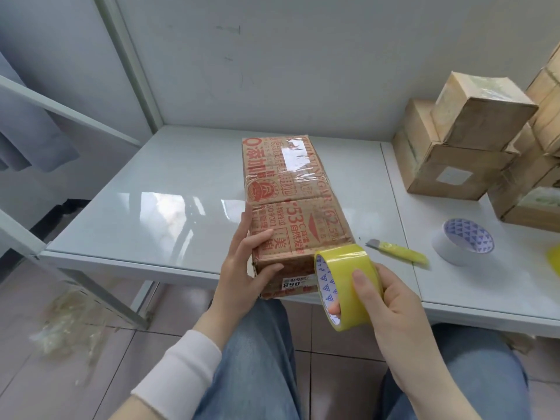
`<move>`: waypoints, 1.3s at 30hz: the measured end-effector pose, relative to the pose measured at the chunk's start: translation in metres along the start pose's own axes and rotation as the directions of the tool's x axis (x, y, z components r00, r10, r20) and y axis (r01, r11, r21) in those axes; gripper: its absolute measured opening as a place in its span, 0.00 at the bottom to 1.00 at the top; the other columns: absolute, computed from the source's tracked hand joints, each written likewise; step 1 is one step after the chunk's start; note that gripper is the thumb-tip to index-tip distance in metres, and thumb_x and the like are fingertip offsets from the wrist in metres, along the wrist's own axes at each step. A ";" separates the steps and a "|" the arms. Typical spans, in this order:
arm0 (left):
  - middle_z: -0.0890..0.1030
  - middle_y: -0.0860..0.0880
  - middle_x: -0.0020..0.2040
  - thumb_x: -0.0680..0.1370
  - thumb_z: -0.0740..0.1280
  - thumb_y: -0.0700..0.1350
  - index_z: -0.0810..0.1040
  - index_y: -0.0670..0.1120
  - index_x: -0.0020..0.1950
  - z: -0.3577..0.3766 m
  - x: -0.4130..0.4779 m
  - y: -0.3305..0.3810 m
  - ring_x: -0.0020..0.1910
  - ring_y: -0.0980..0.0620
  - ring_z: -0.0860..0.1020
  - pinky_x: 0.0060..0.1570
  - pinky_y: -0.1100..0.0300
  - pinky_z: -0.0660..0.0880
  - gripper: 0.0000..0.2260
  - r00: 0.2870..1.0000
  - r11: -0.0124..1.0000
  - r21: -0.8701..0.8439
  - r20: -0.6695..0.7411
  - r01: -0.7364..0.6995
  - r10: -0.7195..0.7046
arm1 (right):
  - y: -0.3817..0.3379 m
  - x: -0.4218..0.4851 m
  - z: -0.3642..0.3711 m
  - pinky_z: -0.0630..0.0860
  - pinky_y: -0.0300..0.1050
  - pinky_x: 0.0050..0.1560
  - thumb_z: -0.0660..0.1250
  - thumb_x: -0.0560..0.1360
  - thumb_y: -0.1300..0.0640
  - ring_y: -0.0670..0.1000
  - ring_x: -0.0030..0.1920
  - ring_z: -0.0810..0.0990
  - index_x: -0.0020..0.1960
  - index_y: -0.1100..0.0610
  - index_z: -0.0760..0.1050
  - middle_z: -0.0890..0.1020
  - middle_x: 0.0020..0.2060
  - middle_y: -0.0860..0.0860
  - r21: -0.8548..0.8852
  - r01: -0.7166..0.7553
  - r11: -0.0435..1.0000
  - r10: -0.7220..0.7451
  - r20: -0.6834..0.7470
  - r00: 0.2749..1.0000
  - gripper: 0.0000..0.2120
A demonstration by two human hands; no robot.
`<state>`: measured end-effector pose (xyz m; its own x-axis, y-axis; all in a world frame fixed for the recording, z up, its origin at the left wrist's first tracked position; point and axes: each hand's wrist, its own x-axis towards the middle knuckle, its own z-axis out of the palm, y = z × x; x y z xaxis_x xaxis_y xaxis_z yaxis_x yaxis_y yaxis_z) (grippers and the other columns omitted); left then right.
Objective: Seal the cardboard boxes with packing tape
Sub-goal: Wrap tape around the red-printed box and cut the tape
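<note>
A long brown cardboard box (291, 195) with red print lies on the white table (157, 213), its near end at the table's front edge. Clear tape shines along its top. My left hand (245, 262) grips the box's near left corner, thumb on the end face. My right hand (391, 301) holds a yellow packing tape roll (348, 286) against the box's near right corner, thumb on the roll's outside and a finger through its core.
A yellow utility knife (400, 251) lies right of the box, blade out. A white tape roll (463, 244) sits beyond it. Several taped cardboard boxes (466, 140) are stacked at the back right. Crumpled clear tape scraps (66, 322) litter the floor at left.
</note>
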<state>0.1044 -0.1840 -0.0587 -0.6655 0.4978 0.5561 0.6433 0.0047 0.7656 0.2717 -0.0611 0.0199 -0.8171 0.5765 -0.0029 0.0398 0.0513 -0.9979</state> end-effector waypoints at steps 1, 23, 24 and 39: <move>0.60 0.54 0.75 0.75 0.67 0.52 0.70 0.53 0.62 0.002 0.000 -0.002 0.74 0.49 0.61 0.64 0.49 0.70 0.17 0.999 0.999 0.008 -0.034 -0.032 0.032 | 0.000 0.000 0.000 0.73 0.29 0.32 0.59 0.67 0.40 0.40 0.34 0.81 0.50 0.53 0.76 0.84 0.33 0.46 0.004 0.004 1.000 -0.004 0.013 1.000 0.20; 0.79 0.45 0.45 0.79 0.63 0.53 0.75 0.44 0.47 -0.046 0.233 0.092 0.52 0.43 0.77 0.51 0.54 0.71 0.12 0.930 0.851 0.391 -0.035 0.351 -0.367 | -0.173 0.171 0.022 0.81 0.50 0.46 0.62 0.77 0.47 0.50 0.40 0.83 0.50 0.53 0.74 0.85 0.34 0.47 0.068 0.327 0.942 -0.331 0.056 0.942 0.10; 0.78 0.44 0.53 0.79 0.63 0.55 0.75 0.44 0.54 -0.045 0.237 0.091 0.58 0.44 0.75 0.55 0.55 0.69 0.15 0.936 0.855 0.403 -0.017 0.327 -0.350 | -0.171 0.182 0.023 0.81 0.51 0.46 0.62 0.77 0.47 0.51 0.40 0.83 0.49 0.53 0.73 0.85 0.33 0.47 0.083 0.319 0.944 -0.322 0.028 0.946 0.09; 0.70 0.50 0.68 0.66 0.67 0.67 0.67 0.49 0.70 -0.035 0.243 0.079 0.65 0.51 0.68 0.61 0.60 0.64 0.38 0.924 0.759 0.628 0.370 -0.172 -0.096 | -0.186 0.222 0.020 0.79 0.55 0.52 0.62 0.76 0.43 0.53 0.41 0.82 0.45 0.55 0.75 0.84 0.31 0.48 0.029 0.197 0.980 -0.196 -0.042 0.980 0.15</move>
<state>-0.0199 -0.0933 0.1483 -0.5368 0.7803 0.3208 0.8407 0.4624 0.2819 0.0715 0.0410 0.2039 -0.7844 0.5887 0.1954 -0.1391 0.1400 -0.9803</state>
